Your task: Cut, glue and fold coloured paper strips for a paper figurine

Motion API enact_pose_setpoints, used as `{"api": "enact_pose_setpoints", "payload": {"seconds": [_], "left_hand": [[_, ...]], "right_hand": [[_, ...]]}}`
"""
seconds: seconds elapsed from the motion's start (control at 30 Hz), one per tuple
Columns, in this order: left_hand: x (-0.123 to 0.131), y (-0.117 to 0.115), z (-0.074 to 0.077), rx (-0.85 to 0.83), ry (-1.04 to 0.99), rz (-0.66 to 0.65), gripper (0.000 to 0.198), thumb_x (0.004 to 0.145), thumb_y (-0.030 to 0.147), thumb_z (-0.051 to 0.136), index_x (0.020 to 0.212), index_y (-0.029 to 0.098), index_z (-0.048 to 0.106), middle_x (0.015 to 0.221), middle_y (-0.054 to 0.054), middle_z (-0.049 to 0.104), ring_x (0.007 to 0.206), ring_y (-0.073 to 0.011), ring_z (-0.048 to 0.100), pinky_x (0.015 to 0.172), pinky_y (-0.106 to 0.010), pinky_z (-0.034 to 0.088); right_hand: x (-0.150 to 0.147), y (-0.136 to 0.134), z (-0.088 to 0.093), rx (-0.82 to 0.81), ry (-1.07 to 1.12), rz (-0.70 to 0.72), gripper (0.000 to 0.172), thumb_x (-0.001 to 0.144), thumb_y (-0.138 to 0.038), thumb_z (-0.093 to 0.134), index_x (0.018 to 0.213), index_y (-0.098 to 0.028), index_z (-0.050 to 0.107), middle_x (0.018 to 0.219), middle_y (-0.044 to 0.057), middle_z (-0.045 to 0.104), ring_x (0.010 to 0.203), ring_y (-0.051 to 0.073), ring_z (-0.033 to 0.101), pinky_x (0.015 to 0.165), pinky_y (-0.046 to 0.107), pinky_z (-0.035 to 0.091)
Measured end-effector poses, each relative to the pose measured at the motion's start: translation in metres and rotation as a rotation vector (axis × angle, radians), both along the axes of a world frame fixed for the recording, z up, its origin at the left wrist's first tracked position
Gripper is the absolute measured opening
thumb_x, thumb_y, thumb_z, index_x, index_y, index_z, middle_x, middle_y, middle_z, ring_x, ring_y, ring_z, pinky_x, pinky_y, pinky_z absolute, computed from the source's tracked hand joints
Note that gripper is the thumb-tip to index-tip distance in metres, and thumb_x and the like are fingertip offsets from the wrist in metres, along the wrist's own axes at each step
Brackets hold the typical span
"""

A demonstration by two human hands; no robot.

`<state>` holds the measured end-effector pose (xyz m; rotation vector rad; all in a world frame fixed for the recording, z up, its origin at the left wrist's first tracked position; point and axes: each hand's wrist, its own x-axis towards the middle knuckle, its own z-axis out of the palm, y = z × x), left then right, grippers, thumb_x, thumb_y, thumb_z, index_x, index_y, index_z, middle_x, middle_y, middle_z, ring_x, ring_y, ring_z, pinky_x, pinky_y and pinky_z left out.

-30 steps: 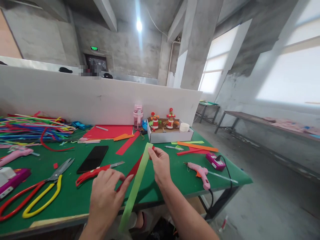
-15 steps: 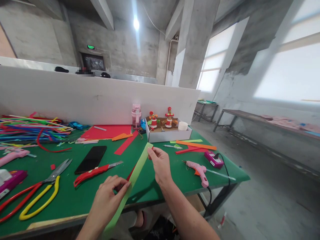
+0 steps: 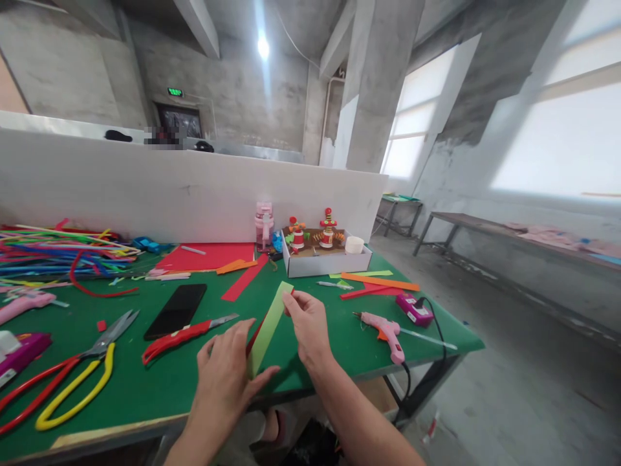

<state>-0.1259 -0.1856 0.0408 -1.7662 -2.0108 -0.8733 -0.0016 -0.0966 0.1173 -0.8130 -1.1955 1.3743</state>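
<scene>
A light green paper strip [image 3: 268, 323] is held above the green table [image 3: 160, 382] with a red strip [image 3: 253, 335] just behind it. My right hand [image 3: 305, 327] pinches the strips' far upper end with thumb and fingertips. My left hand [image 3: 228, 372] holds the near lower end, thumb under the green strip and fingers spread against it. Both hands are near the table's front edge.
A black phone [image 3: 175, 310], red-handled scissors [image 3: 184, 333] and yellow-and-red scissors [image 3: 72, 382] lie to the left. A pink glue gun [image 3: 385, 331] and its cable lie to the right. A white box with craft figures [image 3: 326, 254], red paper sheets [image 3: 208, 256] and coloured pipe cleaners [image 3: 58, 249] sit further back.
My left hand slid up the green strip toward my right hand, so little of it hangs below the table edge. My right hand barely moved.
</scene>
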Motion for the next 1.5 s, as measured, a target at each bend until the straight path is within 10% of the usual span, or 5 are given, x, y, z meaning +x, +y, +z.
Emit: {"api": "enact_pose_setpoints", "payload": {"seconds": [0.4, 0.77, 1.27, 1.37, 1.5], "left_hand": [[0.005, -0.014, 0.006, -0.087, -0.079, -0.089, 0.037, 0.094, 0.037, 0.037, 0.121, 0.018, 0.055, 0.107, -0.012, 0.075, 0.091, -0.0263, 0.07, 0.081, -0.038, 0.048], [0.01, -0.011, 0.038, -0.21, -0.726, -0.174, 0.05, 0.081, 0.071, 0.041, 0.073, 0.024, 0.057, 0.063, 0.002, 0.056, 0.061, -0.0173, 0.054, 0.059, -0.028, 0.044], [0.003, -0.018, 0.034, -0.22, -0.78, -0.196, 0.053, 0.082, 0.071, 0.043, 0.061, 0.022, 0.05, 0.057, 0.004, 0.048, 0.058, -0.0148, 0.048, 0.054, -0.024, 0.041], [-0.034, -0.028, 0.029, -0.23, -0.62, -0.038, 0.05, 0.089, 0.062, 0.032, 0.077, 0.023, 0.061, 0.073, -0.001, 0.065, 0.073, -0.0188, 0.062, 0.067, -0.026, 0.048], [-0.117, -0.056, 0.03, -0.294, -0.168, 0.51, 0.045, 0.091, 0.041, 0.022, 0.093, 0.017, 0.061, 0.099, -0.013, 0.068, 0.103, -0.0274, 0.064, 0.09, -0.036, 0.049]], "right_hand": [[0.002, -0.001, 0.0, 0.014, -0.015, 0.033, 0.033, 0.061, -0.05, 0.066, 0.054, -0.019, 0.057, 0.052, -0.002, 0.045, 0.057, 0.012, 0.035, 0.051, 0.025, 0.028], [0.003, -0.004, 0.0, 0.026, -0.038, 0.058, 0.034, 0.064, -0.049, 0.066, 0.052, -0.02, 0.052, 0.052, -0.004, 0.041, 0.056, 0.011, 0.033, 0.051, 0.025, 0.027], [-0.001, -0.003, -0.012, -0.153, 0.078, 0.167, 0.038, 0.055, -0.049, 0.08, 0.059, -0.02, 0.056, 0.042, -0.008, 0.043, 0.04, 0.006, 0.031, 0.04, 0.022, 0.022], [0.005, -0.001, -0.01, -0.201, 0.076, 0.183, 0.042, 0.05, -0.05, 0.084, 0.061, -0.019, 0.057, 0.039, -0.008, 0.046, 0.037, 0.006, 0.033, 0.037, 0.021, 0.019], [0.012, 0.005, -0.006, -0.174, 0.054, 0.179, 0.042, 0.048, -0.047, 0.088, 0.059, -0.017, 0.059, 0.04, -0.007, 0.048, 0.038, 0.005, 0.036, 0.038, 0.02, 0.022]]}}
